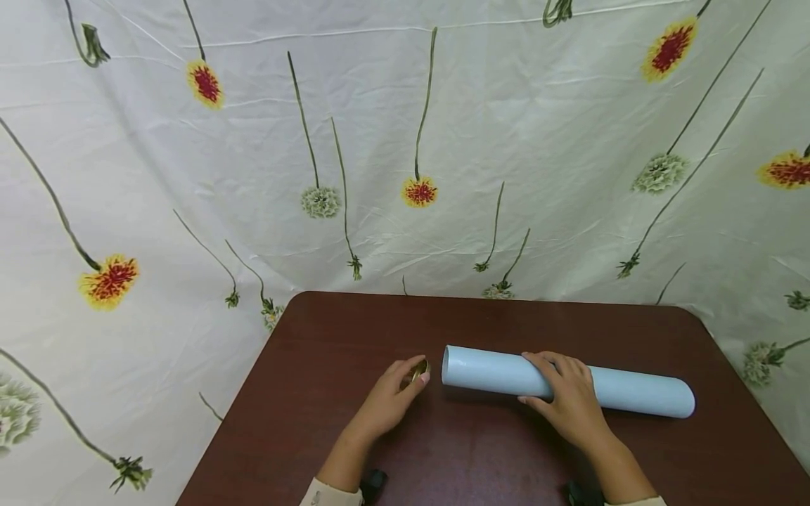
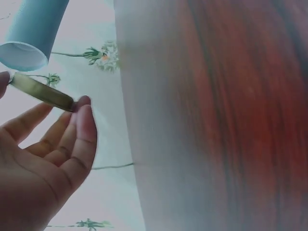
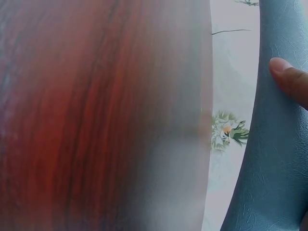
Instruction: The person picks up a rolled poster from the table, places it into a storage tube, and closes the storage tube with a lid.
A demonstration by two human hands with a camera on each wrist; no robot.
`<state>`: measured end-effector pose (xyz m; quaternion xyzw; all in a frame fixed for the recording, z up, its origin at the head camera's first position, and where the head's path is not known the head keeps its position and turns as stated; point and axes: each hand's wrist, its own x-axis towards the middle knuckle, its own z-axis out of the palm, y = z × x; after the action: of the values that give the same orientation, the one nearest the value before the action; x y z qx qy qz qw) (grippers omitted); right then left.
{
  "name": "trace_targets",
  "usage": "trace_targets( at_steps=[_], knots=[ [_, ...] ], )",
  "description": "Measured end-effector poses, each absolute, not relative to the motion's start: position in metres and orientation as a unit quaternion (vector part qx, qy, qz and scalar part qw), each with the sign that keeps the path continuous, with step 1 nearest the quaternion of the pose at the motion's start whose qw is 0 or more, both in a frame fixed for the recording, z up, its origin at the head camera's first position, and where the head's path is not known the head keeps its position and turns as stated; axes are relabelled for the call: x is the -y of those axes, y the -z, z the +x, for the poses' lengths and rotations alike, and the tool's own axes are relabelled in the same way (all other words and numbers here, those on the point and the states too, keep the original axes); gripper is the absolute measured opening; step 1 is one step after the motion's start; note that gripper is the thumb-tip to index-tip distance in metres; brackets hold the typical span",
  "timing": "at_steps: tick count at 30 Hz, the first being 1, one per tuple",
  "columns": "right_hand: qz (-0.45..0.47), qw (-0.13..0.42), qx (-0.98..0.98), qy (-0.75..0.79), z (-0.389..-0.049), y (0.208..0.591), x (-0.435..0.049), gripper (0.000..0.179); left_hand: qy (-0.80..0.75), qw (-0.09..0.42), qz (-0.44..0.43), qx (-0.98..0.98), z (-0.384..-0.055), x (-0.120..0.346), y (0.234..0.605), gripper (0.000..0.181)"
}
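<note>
A long light-blue tube (image 1: 639, 390) lies nearly level across the right half of the head view, held up over the table. My right hand (image 1: 569, 404) grips it around the middle, thumb on the near side and fingers over the top. In the right wrist view the thumb (image 3: 291, 82) presses on its wrinkled blue surface. My left hand (image 1: 389, 397) pinches a thin, round gold lid (image 2: 41, 91) by its edge between thumb and fingertips. The lid stands just left of the tube's open, pale-rimmed end (image 2: 24, 57), with a small gap between them in the head view.
A dark reddish-brown table (image 1: 354, 327) with rounded far corners lies under both hands. Behind it hangs a white cloth (image 1: 380, 133) printed with flowers and stems. Small dark objects (image 1: 373, 485) show beside the wrists at the near side.
</note>
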<state>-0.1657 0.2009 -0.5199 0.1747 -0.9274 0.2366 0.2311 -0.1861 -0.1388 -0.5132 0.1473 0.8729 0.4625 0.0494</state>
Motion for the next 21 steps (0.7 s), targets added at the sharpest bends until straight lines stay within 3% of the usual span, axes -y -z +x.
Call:
trace_targets(
  at_steps=[21],
  knots=[
    [0.183, 0.235, 0.923, -0.243, -0.164, 0.522, -0.191, 0.086, -0.518, -0.009, 0.125, -0.846, -0.186, 0.12, 0.511, 0.042]
  ],
)
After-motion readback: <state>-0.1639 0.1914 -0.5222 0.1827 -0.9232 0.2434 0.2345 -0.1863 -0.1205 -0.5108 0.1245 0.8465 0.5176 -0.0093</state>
